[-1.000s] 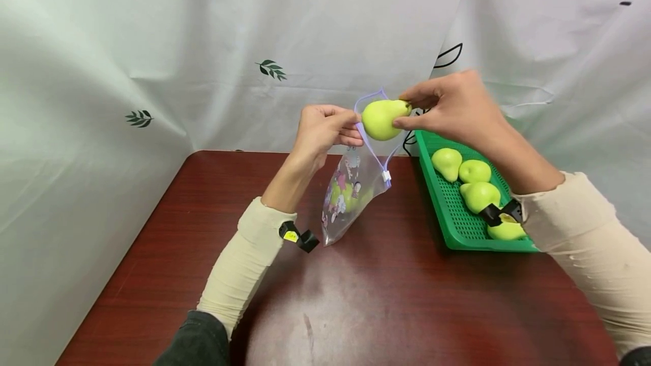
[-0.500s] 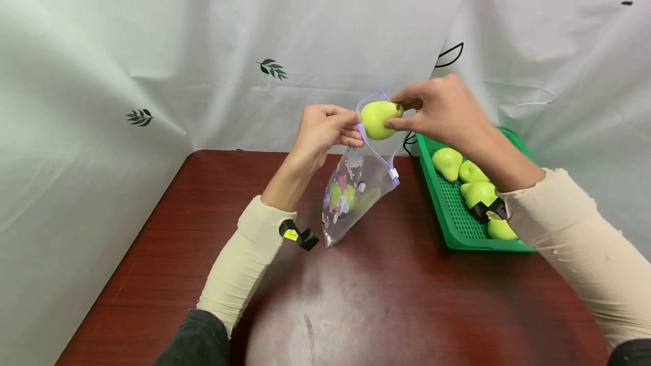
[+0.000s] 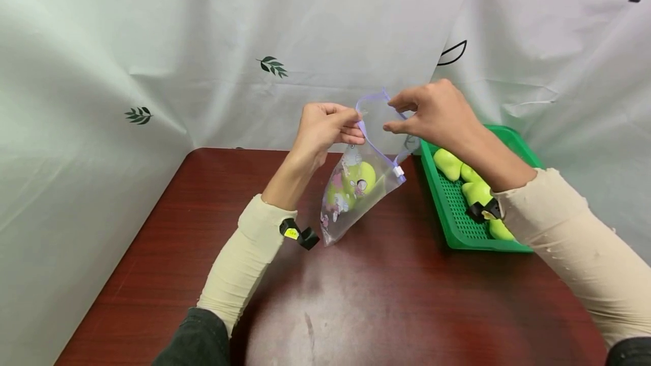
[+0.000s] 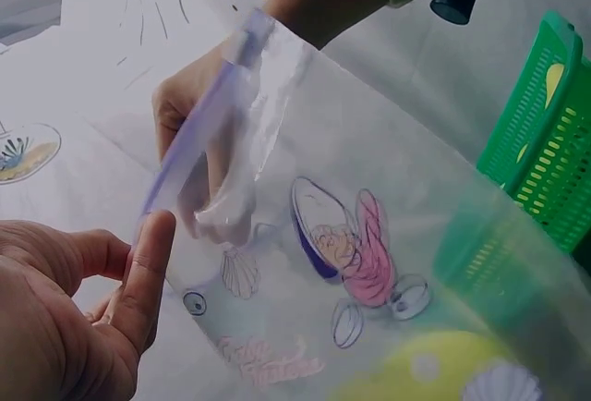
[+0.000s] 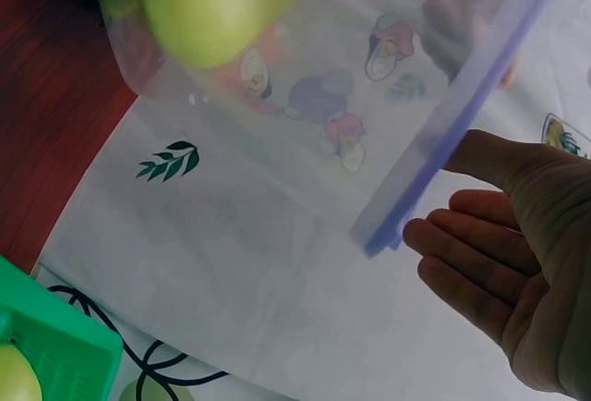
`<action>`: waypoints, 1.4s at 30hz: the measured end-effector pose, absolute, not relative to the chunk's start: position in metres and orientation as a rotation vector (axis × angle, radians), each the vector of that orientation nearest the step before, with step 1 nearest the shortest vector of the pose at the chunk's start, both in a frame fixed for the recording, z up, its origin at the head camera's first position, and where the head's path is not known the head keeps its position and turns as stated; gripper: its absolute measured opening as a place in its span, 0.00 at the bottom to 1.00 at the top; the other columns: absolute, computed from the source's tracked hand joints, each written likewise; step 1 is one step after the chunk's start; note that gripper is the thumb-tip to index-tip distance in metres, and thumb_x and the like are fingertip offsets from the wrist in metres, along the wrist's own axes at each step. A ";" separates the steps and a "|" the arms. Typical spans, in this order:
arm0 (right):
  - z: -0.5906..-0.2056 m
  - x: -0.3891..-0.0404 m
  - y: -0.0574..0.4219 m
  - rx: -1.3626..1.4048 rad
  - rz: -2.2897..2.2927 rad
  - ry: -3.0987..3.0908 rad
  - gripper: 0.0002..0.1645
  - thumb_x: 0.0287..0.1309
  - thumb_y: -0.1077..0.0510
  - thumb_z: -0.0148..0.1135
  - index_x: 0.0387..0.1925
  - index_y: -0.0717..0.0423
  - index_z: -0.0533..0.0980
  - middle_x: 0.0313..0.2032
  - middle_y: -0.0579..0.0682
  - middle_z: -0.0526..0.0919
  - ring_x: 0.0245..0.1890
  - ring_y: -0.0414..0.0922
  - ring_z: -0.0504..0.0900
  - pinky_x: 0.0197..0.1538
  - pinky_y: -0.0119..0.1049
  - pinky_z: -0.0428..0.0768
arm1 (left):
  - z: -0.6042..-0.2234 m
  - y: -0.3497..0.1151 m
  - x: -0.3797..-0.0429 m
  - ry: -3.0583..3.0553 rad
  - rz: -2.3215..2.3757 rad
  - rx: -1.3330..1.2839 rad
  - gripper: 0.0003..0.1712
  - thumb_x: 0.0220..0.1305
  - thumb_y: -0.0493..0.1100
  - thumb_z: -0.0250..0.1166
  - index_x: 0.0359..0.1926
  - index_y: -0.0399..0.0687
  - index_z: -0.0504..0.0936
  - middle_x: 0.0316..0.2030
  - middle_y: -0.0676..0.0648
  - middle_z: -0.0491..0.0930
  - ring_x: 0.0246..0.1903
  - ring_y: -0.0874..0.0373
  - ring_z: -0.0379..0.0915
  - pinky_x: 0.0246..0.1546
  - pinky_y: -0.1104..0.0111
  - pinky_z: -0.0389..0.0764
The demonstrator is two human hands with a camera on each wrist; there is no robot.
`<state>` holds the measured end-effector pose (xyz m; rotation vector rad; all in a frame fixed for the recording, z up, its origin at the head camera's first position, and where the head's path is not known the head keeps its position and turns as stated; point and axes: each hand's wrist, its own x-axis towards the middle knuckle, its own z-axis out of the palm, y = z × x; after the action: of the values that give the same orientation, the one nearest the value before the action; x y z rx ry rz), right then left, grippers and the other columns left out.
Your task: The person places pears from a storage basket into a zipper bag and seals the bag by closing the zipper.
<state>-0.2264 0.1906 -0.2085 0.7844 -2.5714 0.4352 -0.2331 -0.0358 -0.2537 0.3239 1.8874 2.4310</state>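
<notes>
A clear zip bag (image 3: 373, 202) with cartoon prints and a purple slider rim hangs over the table, its mouth held apart. My left hand (image 3: 325, 129) pinches the left side of that rim between thumb and fingers. Inside the bag lie green pears (image 3: 363, 177), seen through the plastic; in the right wrist view one pear (image 5: 212, 4) rests against another. My right hand (image 3: 437, 112) is at the bag's mouth with thumb and fingers spread apart, holding nothing. From the right wrist, its fingers (image 5: 471, 253) show right beside the purple rim.
A green plastic basket (image 3: 450, 225) with several pears (image 3: 447, 164) stands on the right of the dark red table (image 3: 407, 298), partly behind the right forearm. White patterned sheeting (image 3: 229, 27) hangs behind. Black cable (image 5: 148, 364) lies near the basket.
The right hand has let go of its pear, which has dropped from the bag's mouth down into the bag. The right hand has shifted slightly left; the left hand has barely moved.
</notes>
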 end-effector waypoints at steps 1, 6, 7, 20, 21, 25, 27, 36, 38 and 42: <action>-0.209 -0.226 0.191 0.784 0.435 -2.569 0.23 0.50 0.50 0.82 0.47 0.56 0.89 0.40 0.55 0.93 0.39 0.51 0.91 0.40 0.50 0.91 | -0.254 -0.036 -0.233 1.884 2.433 0.327 0.10 0.63 0.27 0.64 0.40 0.19 0.84 0.18 0.42 0.84 0.17 0.54 0.84 0.31 0.57 0.95; -0.210 -0.227 0.195 0.800 0.449 -2.529 0.21 0.51 0.51 0.82 0.46 0.56 0.89 0.39 0.55 0.93 0.37 0.51 0.92 0.39 0.49 0.90 | -0.254 -0.035 -0.233 1.884 2.440 0.339 0.08 0.62 0.27 0.64 0.38 0.20 0.85 0.18 0.41 0.84 0.17 0.54 0.84 0.31 0.57 0.95; -0.210 -0.227 0.196 0.806 0.455 -2.517 0.21 0.51 0.51 0.82 0.45 0.56 0.89 0.39 0.55 0.93 0.37 0.51 0.92 0.38 0.49 0.90 | -0.254 -0.035 -0.232 1.887 2.441 0.338 0.08 0.62 0.27 0.64 0.37 0.22 0.86 0.19 0.41 0.84 0.17 0.54 0.84 0.31 0.56 0.95; -0.206 -0.222 0.208 0.683 0.516 -2.503 0.17 0.59 0.49 0.76 0.45 0.53 0.90 0.39 0.53 0.93 0.38 0.50 0.92 0.35 0.15 0.73 | -0.252 -0.038 -0.232 1.885 2.462 0.330 0.06 0.62 0.27 0.64 0.35 0.24 0.86 0.18 0.43 0.83 0.16 0.55 0.84 0.30 0.58 0.95; -0.205 -0.222 0.209 0.671 0.519 -2.506 0.16 0.59 0.48 0.76 0.45 0.52 0.90 0.39 0.53 0.93 0.38 0.50 0.92 0.35 0.14 0.72 | -0.252 -0.038 -0.232 1.884 2.463 0.331 0.06 0.62 0.27 0.64 0.34 0.25 0.86 0.18 0.43 0.83 0.16 0.55 0.84 0.30 0.58 0.95; -0.204 -0.222 0.214 0.652 0.529 -2.508 0.15 0.61 0.48 0.75 0.45 0.51 0.90 0.39 0.52 0.93 0.37 0.50 0.93 0.34 0.08 0.69 | -0.252 -0.039 -0.233 1.884 2.467 0.323 0.05 0.61 0.27 0.65 0.32 0.29 0.87 0.18 0.43 0.84 0.16 0.55 0.84 0.30 0.58 0.95; -0.204 -0.223 0.217 0.645 0.536 -2.518 0.16 0.61 0.47 0.74 0.45 0.51 0.90 0.39 0.53 0.93 0.38 0.51 0.93 0.34 0.08 0.69 | -0.252 -0.039 -0.233 1.886 2.464 0.320 0.05 0.61 0.27 0.65 0.32 0.29 0.87 0.18 0.43 0.84 0.16 0.55 0.84 0.30 0.58 0.95; -0.207 -0.224 0.228 0.585 0.510 -2.602 0.18 0.63 0.44 0.72 0.48 0.50 0.89 0.41 0.53 0.93 0.40 0.50 0.92 0.35 0.14 0.72 | -0.253 -0.040 -0.233 1.899 2.447 0.306 0.05 0.62 0.28 0.65 0.31 0.31 0.87 0.19 0.42 0.84 0.16 0.54 0.84 0.30 0.58 0.95; -0.207 -0.225 0.231 0.572 0.497 -2.612 0.18 0.63 0.44 0.71 0.48 0.50 0.89 0.41 0.53 0.93 0.40 0.50 0.92 0.35 0.16 0.73 | -0.253 -0.040 -0.233 1.899 2.447 0.307 0.05 0.62 0.28 0.65 0.31 0.30 0.87 0.19 0.42 0.84 0.16 0.54 0.84 0.30 0.57 0.95; -0.210 -0.228 0.239 0.562 0.464 -2.621 0.18 0.63 0.45 0.71 0.47 0.52 0.89 0.40 0.53 0.93 0.39 0.51 0.92 0.35 0.20 0.74 | -0.253 -0.040 -0.234 1.903 2.443 0.303 0.05 0.62 0.28 0.65 0.32 0.30 0.87 0.19 0.42 0.84 0.16 0.55 0.84 0.31 0.58 0.95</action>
<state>-0.2276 0.2390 -0.2102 0.5620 -2.6212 0.4640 -0.2337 -0.0400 -0.2531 0.3034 1.9034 2.4435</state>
